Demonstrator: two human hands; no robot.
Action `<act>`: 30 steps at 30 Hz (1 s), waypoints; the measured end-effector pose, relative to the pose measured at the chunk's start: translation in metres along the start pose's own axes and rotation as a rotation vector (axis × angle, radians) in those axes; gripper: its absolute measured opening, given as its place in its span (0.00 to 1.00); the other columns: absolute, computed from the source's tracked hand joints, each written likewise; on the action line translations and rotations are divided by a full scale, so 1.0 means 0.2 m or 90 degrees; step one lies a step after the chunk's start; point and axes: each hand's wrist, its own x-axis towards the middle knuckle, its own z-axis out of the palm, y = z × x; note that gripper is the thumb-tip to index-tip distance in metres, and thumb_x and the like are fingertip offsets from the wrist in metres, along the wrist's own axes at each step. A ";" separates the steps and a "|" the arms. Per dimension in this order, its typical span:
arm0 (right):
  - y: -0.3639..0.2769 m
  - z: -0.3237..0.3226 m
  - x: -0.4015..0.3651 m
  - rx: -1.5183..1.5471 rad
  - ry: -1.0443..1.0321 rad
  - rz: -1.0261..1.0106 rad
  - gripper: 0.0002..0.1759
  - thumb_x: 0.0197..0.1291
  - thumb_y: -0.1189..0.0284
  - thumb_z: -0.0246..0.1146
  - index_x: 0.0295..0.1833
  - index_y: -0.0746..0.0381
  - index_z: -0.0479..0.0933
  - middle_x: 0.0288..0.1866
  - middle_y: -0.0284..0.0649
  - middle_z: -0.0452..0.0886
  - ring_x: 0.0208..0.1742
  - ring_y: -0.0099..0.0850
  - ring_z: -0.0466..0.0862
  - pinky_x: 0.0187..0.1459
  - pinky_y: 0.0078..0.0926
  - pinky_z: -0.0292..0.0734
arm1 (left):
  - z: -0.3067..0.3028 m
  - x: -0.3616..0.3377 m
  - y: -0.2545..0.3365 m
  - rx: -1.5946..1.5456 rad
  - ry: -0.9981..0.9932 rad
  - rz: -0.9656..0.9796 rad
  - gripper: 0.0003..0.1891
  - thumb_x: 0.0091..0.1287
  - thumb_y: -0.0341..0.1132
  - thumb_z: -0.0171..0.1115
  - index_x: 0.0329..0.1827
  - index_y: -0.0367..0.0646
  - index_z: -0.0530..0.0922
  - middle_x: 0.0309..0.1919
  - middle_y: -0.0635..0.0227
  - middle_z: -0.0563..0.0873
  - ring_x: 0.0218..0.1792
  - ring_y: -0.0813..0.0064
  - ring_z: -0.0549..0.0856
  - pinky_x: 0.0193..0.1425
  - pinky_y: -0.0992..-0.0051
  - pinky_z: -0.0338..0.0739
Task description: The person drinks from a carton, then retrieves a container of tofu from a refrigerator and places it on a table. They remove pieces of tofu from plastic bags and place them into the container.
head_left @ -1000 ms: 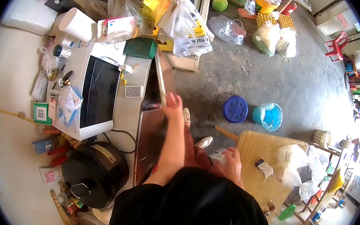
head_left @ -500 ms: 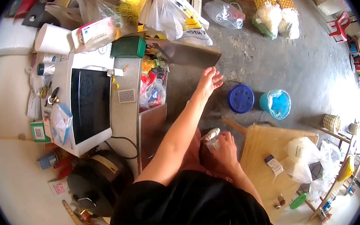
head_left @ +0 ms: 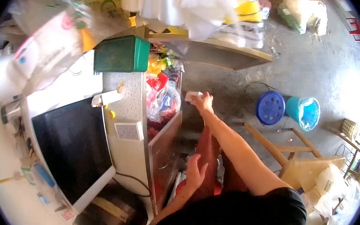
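My right hand (head_left: 204, 105) reaches forward over the floor, beside the open end of the counter. Its fingers are closed on a small white piece, possibly folded tissue (head_left: 192, 96); the blur hides its exact kind. Lower down, my left hand (head_left: 196, 173) is held by my left leg with thumb and fingers apart, and nothing shows in it. The counter's brown side panel (head_left: 163, 154) stands just left of that hand. Plastic packets (head_left: 160, 97) fill a shelf under the counter, left of my right hand.
A black-screened machine (head_left: 74, 147), a green box (head_left: 122, 54) and a white tile-like block (head_left: 129, 131) are on the counter. White plastic bags (head_left: 188, 7) hang ahead. On the right are a blue stool (head_left: 270, 107), a lined bin (head_left: 303, 112) and a wooden stool (head_left: 287, 167).
My left hand has drawn back from its forward reach to my leg. My right hand has moved forward from my lap with the white piece. The view has shifted towards the counter.
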 end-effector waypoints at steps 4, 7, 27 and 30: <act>-0.25 0.51 0.11 0.044 0.081 0.044 0.31 0.46 0.61 0.75 0.54 0.61 0.73 0.57 0.55 0.68 0.53 0.54 0.77 0.55 0.45 0.76 | 0.10 -0.09 -0.16 0.057 -0.005 -0.005 0.23 0.64 0.35 0.66 0.57 0.34 0.70 0.54 0.47 0.77 0.53 0.46 0.77 0.59 0.57 0.71; -0.41 0.88 0.11 0.022 0.112 -0.058 0.35 0.46 0.62 0.74 0.61 0.58 0.70 0.64 0.58 0.62 0.65 0.57 0.67 0.62 0.52 0.68 | 0.06 -0.06 -0.11 0.061 -0.034 -0.031 0.22 0.63 0.36 0.66 0.57 0.35 0.71 0.53 0.48 0.78 0.52 0.46 0.77 0.58 0.57 0.72; 0.23 1.27 0.31 -0.088 -0.091 -0.797 0.45 0.60 0.72 0.60 0.76 0.71 0.42 0.80 0.58 0.34 0.73 0.57 0.59 0.70 0.39 0.63 | 0.19 -0.06 -0.17 0.063 -0.017 -0.007 0.20 0.60 0.36 0.67 0.54 0.39 0.74 0.52 0.53 0.77 0.51 0.51 0.77 0.55 0.60 0.72; 0.06 1.05 0.17 -0.282 -0.409 -0.492 0.45 0.61 0.72 0.59 0.76 0.71 0.41 0.79 0.61 0.38 0.75 0.56 0.55 0.73 0.38 0.58 | 0.17 -0.05 -0.13 0.092 -0.013 -0.021 0.21 0.61 0.36 0.67 0.54 0.39 0.74 0.52 0.54 0.77 0.51 0.52 0.78 0.54 0.60 0.72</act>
